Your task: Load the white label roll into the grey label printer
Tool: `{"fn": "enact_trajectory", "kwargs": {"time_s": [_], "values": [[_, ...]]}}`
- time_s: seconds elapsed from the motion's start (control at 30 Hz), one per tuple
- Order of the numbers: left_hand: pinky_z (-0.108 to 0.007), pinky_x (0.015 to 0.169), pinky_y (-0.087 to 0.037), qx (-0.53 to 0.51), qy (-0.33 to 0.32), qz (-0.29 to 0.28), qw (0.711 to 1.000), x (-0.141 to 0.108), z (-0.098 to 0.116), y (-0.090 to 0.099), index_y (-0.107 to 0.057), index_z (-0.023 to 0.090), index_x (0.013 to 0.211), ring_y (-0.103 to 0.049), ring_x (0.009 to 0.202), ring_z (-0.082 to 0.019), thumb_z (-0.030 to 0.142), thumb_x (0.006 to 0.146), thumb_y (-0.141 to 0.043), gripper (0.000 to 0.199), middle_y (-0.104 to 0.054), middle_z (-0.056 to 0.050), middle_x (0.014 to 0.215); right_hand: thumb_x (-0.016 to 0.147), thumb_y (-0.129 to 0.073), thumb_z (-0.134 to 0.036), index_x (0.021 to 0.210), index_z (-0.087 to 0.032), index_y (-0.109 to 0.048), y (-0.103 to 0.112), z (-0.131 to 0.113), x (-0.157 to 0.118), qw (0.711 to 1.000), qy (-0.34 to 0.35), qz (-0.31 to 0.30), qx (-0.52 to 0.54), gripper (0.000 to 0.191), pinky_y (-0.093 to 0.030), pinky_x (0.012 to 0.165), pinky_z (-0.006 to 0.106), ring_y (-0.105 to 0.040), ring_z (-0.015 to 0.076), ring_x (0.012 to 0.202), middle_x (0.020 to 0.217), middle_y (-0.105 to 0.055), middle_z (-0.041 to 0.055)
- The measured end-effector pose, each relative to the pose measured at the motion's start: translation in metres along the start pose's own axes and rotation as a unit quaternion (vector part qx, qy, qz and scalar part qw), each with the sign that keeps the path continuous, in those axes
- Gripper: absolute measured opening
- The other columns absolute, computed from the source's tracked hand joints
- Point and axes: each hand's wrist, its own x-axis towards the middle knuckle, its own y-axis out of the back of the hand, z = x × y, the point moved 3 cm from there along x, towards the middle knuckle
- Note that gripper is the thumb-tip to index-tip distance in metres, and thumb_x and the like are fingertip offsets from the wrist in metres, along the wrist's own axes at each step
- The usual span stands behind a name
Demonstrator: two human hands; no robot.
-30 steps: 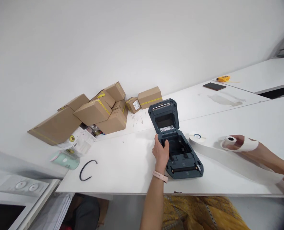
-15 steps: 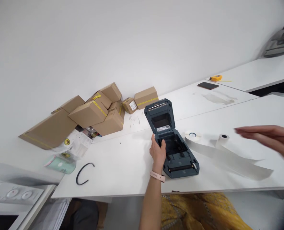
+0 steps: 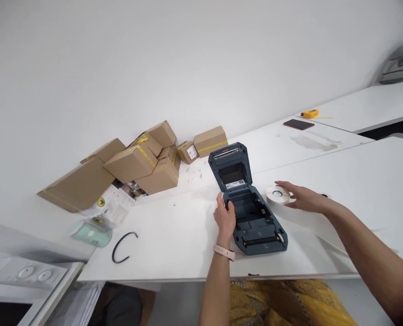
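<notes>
A dark blue-grey printer [image 3: 255, 222] lies on the white table with its lid raised at the back. My left hand [image 3: 225, 217], with a pink band at the wrist, grips the printer's left side, thumb over the edge. To the right of the printer lies a white label roll [image 3: 278, 195], its pale strip trailing right. My right hand [image 3: 299, 195] is at the roll's right side, fingers apart and curved around its edge; whether they touch it is unclear. Behind that hand a second roll is mostly hidden.
Cardboard boxes [image 3: 129, 167] are piled at the back left. Near them are a green packet [image 3: 94, 233] and a black curved band [image 3: 117, 248]. A phone [image 3: 298, 124] and a yellow tape measure [image 3: 310, 113] lie at the back right.
My right hand has moved left from the right side of the view to the label roll. My left hand still holds the printer. The view has shifted slightly.
</notes>
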Motion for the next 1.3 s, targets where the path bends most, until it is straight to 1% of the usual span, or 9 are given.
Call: {"fn": "enact_trajectory", "kwargs": {"time_s": [0.1, 0.23, 0.37, 0.5, 0.7, 0.8, 0.97, 1.1, 1.3], "values": [[-0.04, 0.11, -0.041, 0.012, -0.027, 0.011, 1.0, -0.001, 0.002, 0.0, -0.048, 0.026, 0.146, -0.057, 0.135, -0.026, 0.03, 0.098, -0.044, 0.048, -0.064, -0.009, 0.142, 0.071, -0.062, -0.039, 0.139, -0.025, -0.049, -0.004, -0.003, 0.001, 0.999, -0.022, -0.029, 0.03, 0.071, -0.058, 0.087, 0.041, -0.071, 0.0318, 0.105, 0.127, -0.07, 0.0117], [-0.041, 0.104, -0.045, 0.039, -0.064, 0.004, 0.997, 0.001, 0.001, 0.0, -0.07, 0.029, 0.117, -0.066, 0.118, -0.026, 0.027, 0.098, -0.042, 0.033, -0.073, -0.004, 0.125, 0.072, -0.063, -0.038, 0.135, -0.024, -0.049, -0.01, -0.012, -0.007, 0.995, -0.058, -0.005, 0.075, 0.066, -0.057, 0.084, 0.039, -0.07, 0.031, 0.102, 0.123, -0.07, 0.0116], [-0.036, 0.095, -0.048, 0.036, -0.085, -0.013, 0.996, 0.006, -0.004, 0.003, -0.072, 0.028, 0.106, -0.068, 0.106, -0.023, 0.027, 0.098, -0.045, 0.029, -0.076, -0.003, 0.114, 0.07, -0.065, -0.037, 0.125, -0.023, -0.053, -0.011, -0.021, -0.015, 0.986, -0.101, 0.003, 0.13, 0.058, -0.056, 0.081, 0.036, -0.07, 0.0291, 0.098, 0.114, -0.072, 0.0103], [-0.033, 0.093, -0.049, 0.027, -0.098, -0.021, 0.995, 0.008, -0.006, 0.007, -0.073, 0.028, 0.103, -0.067, 0.106, -0.021, 0.028, 0.097, -0.048, 0.026, -0.073, -0.003, 0.115, 0.065, -0.069, -0.044, 0.117, -0.024, -0.055, 0.006, -0.029, -0.029, 0.978, -0.121, 0.072, 0.156, 0.057, -0.057, 0.08, 0.041, -0.07, 0.0334, 0.097, 0.114, -0.072, 0.0129], [-0.032, 0.094, -0.049, 0.021, -0.093, -0.021, 0.995, 0.01, -0.006, 0.008, -0.075, 0.028, 0.098, -0.067, 0.1, -0.019, 0.028, 0.096, -0.051, 0.024, -0.071, -0.003, 0.109, 0.07, -0.072, -0.041, 0.129, -0.029, -0.053, 0.049, -0.09, -0.059, 0.976, -0.009, 0.006, 0.218, 0.063, -0.058, 0.081, 0.038, -0.067, 0.0346, 0.109, 0.128, -0.066, 0.0124], [-0.033, 0.096, -0.047, 0.017, -0.082, -0.024, 0.996, 0.011, -0.006, 0.008, -0.076, 0.029, 0.098, -0.067, 0.102, -0.02, 0.027, 0.095, -0.051, 0.025, -0.07, -0.003, 0.109, 0.073, -0.07, -0.036, 0.13, -0.03, -0.053, 0.056, -0.14, -0.054, 0.975, 0.09, -0.104, 0.174, 0.06, -0.055, 0.09, 0.039, -0.065, 0.032, 0.111, 0.124, -0.068, 0.0075], [-0.034, 0.099, -0.047, 0.002, -0.07, -0.033, 0.997, 0.012, -0.004, 0.011, -0.077, 0.029, 0.096, -0.066, 0.107, -0.021, 0.025, 0.093, -0.053, 0.025, -0.071, -0.004, 0.109, 0.069, -0.074, -0.038, 0.128, -0.026, -0.054, 0.029, -0.182, -0.013, 0.968, 0.173, -0.17, 0.063, 0.063, -0.053, 0.089, 0.04, -0.066, 0.0302, 0.105, 0.122, -0.067, 0.0082], [-0.032, 0.094, -0.05, -0.014, -0.058, -0.037, 0.998, 0.016, -0.005, 0.013, -0.08, 0.027, 0.098, -0.067, 0.105, -0.021, 0.026, 0.091, -0.055, 0.025, -0.073, -0.005, 0.11, 0.065, -0.073, -0.038, 0.124, -0.024, -0.056, -0.002, -0.182, 0.019, 0.965, 0.183, -0.174, -0.075, 0.063, -0.052, 0.087, 0.043, -0.067, 0.0327, 0.102, 0.121, -0.066, 0.0116], [-0.033, 0.1, -0.051, -0.041, -0.054, -0.042, 0.997, 0.017, -0.011, 0.012, -0.079, 0.026, 0.111, -0.067, 0.115, -0.022, 0.026, 0.091, -0.057, 0.03, -0.073, -0.006, 0.124, 0.061, -0.074, -0.037, 0.127, -0.018, -0.061, -0.026, -0.18, 0.038, 0.946, 0.2, -0.204, -0.153, 0.07, -0.053, 0.088, 0.044, -0.067, 0.0353, 0.103, 0.117, -0.065, 0.015]]}}
